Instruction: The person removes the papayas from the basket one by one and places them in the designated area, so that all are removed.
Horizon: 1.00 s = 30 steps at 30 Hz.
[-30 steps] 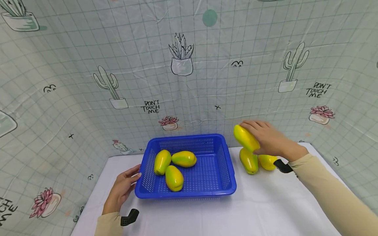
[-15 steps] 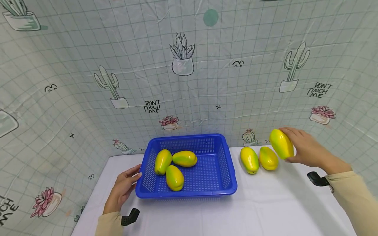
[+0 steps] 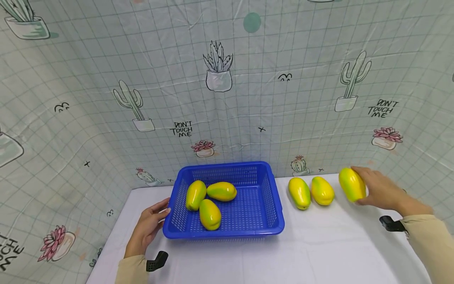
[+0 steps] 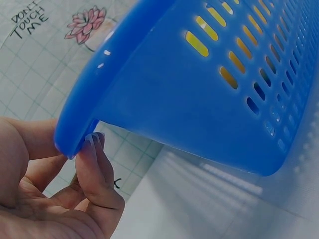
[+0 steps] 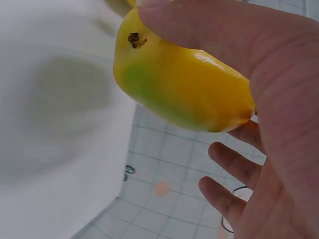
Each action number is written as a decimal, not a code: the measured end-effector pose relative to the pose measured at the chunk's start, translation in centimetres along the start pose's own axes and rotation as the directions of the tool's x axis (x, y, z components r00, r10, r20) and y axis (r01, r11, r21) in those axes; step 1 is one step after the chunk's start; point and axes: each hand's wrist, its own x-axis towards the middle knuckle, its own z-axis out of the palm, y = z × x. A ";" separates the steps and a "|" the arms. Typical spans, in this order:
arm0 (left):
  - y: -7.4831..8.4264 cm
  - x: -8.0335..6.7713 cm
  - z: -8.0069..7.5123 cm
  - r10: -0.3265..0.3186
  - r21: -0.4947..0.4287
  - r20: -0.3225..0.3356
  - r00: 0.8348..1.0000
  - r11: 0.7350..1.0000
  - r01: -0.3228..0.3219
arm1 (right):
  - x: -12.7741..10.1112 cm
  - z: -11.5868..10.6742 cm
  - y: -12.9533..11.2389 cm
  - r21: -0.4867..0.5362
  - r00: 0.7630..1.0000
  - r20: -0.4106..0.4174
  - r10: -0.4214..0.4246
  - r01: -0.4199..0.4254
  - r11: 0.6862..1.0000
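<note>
At the right of the head view the right hand (image 3: 381, 192) grips a yellow-green papaya (image 3: 352, 184), thumb over its top and fingers curled behind, the fruit sitting at the hand's left side just above the white table (image 3: 319, 244). Its long axis runs upper left to lower right, stem end nearest the wrist camera. At lower left, the left hand (image 3: 147, 227) rests relaxed, fingertips touching the blue basket (image 3: 273, 205) rim
</note>
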 end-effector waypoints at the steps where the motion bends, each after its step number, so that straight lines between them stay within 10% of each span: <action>1: 0.0 0.0 0.0 -0.001 0.000 0.000 1.000 1.000 0.001 | 0.0 0.3 0.2 0.009 1.000 0.016 0.009 -0.009 1.000; 30: -0.2 -0.1 -0.2 0.021 -0.015 0.030 0.999 1.000 -0.020 | 0.5 3.3 1.4 0.152 0.982 0.178 0.066 -0.093 0.984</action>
